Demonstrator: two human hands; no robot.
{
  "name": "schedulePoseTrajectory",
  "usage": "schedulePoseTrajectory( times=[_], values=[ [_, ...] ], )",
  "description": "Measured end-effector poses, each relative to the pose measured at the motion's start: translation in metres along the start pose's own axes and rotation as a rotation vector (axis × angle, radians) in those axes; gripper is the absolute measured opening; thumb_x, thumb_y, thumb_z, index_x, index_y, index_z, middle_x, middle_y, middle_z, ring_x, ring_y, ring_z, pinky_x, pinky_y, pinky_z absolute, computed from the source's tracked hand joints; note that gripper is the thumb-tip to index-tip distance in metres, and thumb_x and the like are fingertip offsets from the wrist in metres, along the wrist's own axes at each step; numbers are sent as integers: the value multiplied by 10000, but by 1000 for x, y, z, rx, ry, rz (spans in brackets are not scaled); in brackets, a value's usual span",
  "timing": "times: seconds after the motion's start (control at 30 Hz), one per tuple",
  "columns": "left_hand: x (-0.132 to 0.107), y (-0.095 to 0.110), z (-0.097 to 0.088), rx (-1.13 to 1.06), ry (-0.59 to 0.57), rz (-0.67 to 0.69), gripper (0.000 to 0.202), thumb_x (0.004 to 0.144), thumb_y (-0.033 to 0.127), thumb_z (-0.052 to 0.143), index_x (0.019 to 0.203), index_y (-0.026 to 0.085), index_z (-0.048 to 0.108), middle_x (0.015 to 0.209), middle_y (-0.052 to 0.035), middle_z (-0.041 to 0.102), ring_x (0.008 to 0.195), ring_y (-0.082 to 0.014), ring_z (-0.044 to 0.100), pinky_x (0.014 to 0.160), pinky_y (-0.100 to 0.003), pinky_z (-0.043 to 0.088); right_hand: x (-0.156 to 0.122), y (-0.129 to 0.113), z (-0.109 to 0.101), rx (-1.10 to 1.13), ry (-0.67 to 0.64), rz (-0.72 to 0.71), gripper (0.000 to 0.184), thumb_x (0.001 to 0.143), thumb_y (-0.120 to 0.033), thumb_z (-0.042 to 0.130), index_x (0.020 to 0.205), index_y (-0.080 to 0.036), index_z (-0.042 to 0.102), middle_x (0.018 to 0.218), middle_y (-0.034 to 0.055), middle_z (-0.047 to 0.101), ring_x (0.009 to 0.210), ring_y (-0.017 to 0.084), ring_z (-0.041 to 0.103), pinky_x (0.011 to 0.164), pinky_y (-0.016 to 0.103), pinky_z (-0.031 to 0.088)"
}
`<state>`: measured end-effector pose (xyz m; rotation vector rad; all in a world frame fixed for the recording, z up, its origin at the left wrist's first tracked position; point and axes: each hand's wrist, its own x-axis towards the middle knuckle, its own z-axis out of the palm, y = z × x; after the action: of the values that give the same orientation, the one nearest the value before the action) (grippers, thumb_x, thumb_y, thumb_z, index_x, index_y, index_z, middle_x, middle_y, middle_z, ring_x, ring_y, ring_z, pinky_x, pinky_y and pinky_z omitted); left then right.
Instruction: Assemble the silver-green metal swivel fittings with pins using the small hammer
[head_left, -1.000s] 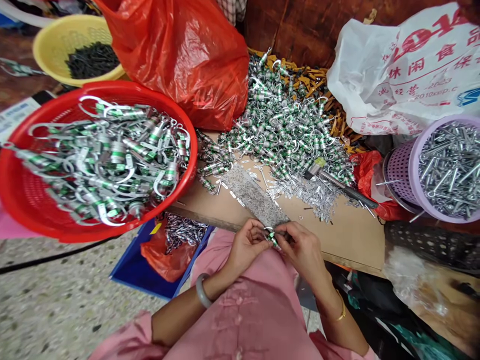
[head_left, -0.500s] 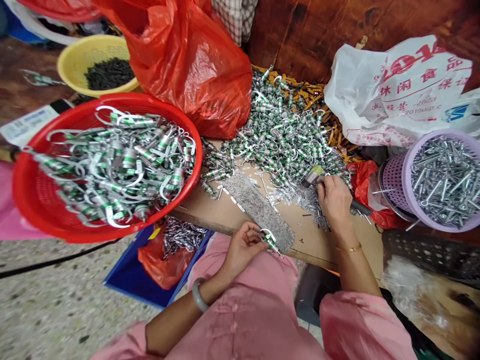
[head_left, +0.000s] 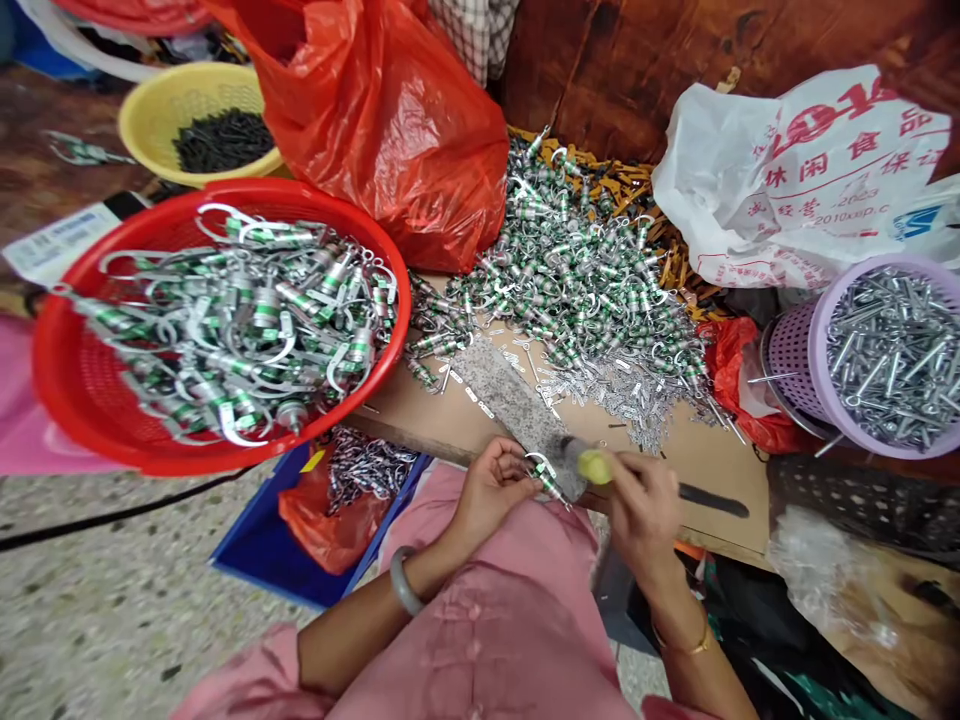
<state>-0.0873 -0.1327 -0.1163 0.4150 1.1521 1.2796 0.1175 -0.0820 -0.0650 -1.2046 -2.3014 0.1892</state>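
Our left hand (head_left: pixel 491 490) is curled, with thumb and fingers pinching a small metal clip with a green band (head_left: pixel 550 485) just over the edge of a tan board (head_left: pixel 724 465), close to the end of a strip of speckled grey stone (head_left: pixel 510 405). Our right hand (head_left: pixel 641 510) is closed in a fist around a tool with a yellow-green handle (head_left: pixel 595 466): the handle's end pokes out toward the clip, near it but not clearly touching, and a dark shaft (head_left: pixel 712 500) runs out the other way, low over the board. On the board, a heap of green-banded clips (head_left: pixel 577 270) spreads up against a scatter of small silver tags (head_left: pixel 630 395). To our left sits a red plastic basket (head_left: pixel 401 300), full of larger clips with green bands, and beyond it a yellow basket (head_left: pixel 150 130) of dark small parts. To our right, a lilac basket (head_left: pixel 814 350) holds silver pins, below a white printed plastic bag (head_left: pixel 780 190), while a red plastic bag (head_left: pixel 390 120) slumps behind the heap. A blue tray (head_left: pixel 262 540) lies on the floor under the board's edge — and our pink sleeves (head_left: pixel 300 660) show a pale bangle (head_left: pixel 401 582) on the left wrist and a gold bracelet (head_left: pixel 694 645) on the right.
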Motion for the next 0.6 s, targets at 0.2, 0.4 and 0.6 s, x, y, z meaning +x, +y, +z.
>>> schedulePoseTrajectory(
  times=[0.2,0.4,0.6],
  values=[
    [-6,3,-2,360,-23,268,250,783,161,763,1018,218,695,829,4,708,756,-136,672,678,-218,511,74,80,3,62,32,305,300,984,-292,507,1168,-215,731,1004,96,729,888,238,658,813,362,504],
    [-2,13,-5,569,-106,527,128,855,174,737,936,249,801,863,-23,672,802,-149,655,683,-224,523,72,93,13,-9,-6,260,280,999,-293,477,1079,-190,725,1020,113,720,976,254,636,900,393,493],
    [-4,23,-2,619,-189,585,166,906,130,670,963,234,786,998,-63,713,936,-177,702,816,-267,563,16,57,13,-35,-244,274,275,1028,-332,482,968,-230,730,942,77,694,891,228,630,837,357,490]
  ],
)
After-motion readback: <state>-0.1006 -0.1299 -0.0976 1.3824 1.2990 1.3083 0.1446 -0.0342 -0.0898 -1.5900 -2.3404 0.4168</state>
